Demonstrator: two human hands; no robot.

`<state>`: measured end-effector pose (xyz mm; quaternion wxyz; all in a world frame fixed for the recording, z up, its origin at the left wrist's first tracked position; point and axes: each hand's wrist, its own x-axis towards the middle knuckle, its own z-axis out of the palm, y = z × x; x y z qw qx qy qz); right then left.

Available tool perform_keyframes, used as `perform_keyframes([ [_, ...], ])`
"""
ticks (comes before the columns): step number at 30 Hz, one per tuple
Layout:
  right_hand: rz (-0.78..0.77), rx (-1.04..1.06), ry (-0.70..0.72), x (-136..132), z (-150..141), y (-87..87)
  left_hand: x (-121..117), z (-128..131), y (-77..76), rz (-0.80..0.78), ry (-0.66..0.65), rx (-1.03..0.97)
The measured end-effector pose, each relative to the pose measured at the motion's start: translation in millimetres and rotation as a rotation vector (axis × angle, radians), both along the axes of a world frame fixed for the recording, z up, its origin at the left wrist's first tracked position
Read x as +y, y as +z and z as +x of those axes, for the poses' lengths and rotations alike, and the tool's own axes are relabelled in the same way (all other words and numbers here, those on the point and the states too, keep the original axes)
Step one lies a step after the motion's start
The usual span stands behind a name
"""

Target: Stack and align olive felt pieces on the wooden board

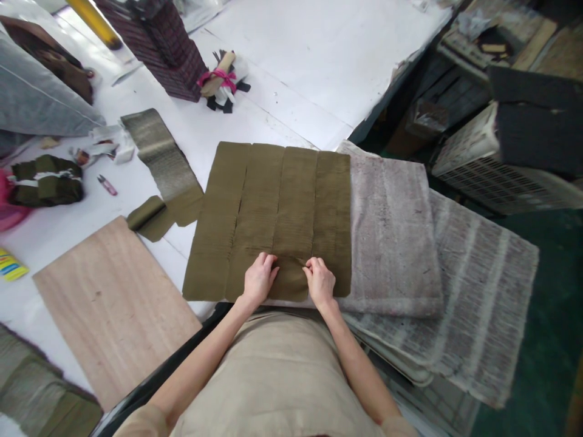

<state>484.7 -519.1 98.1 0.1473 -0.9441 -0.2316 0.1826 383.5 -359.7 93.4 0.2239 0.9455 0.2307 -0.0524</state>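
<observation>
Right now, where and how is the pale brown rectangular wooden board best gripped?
The wooden board lies flat, its near edge along the white table's border, so probably grip that edge from the person's side; the left hand is nearer.

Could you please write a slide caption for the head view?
The left hand and right hand pinch olive fabric spread partly over a greyish cloth.

textile workshop | olive cloth pieces [296, 194] | thread snips [107, 185] | white worktable [310, 54] | plastic crate [469, 149]
</observation>
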Motion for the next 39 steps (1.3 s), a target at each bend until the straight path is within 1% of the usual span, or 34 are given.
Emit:
perform_keyframes([
  [4,0.062,-0.020,0.019,0.2,0.5,2.1,0.9,0.2,0.3,-0.005,-0.026,-0.005],
  [9,0.151,-0.032,0.087,5.5,2.5,-1.6,2.0,1.1,1.4,-0.009,-0.057,-0.010],
  [16,0.123,-0.036,0.124,12.5,4.7,-6.5,2.3,0.8,0.2,-0.003,-0.061,-0.010],
  [24,0.070,-0.027,0.170,17.3,9.9,-4.1,2.8,-0.7,-1.9,-0.016,-0.063,-0.010],
  [27,0.092,-0.050,0.216,16.9,11.2,-1.1,2.2,-0.3,-0.9,-0.002,-0.056,-0.004],
  [29,0.139,-0.073,0.264,13.6,10.5,1.7,2.0,0.8,0.8,0.022,-0.064,-0.021],
  [32,0.272,-0.059,0.349,4.4,5.8,5.2,3.5,3.2,4.1,0.074,-0.151,-0.084],
  [35,0.436,0.054,0.393,-5.5,-3.8,3.9,7.3,5.8,6.8,0.071,-0.312,-0.108],
  [37,0.504,0.151,0.375,-9.5,-11.6,-0.5,10.8,7.5,8.6,0.039,-0.423,-0.060],
  [39,0.531,0.221,0.308,-10.8,-18.6,-6.4,14.5,9.1,11.0,0.014,-0.498,0.005],
])
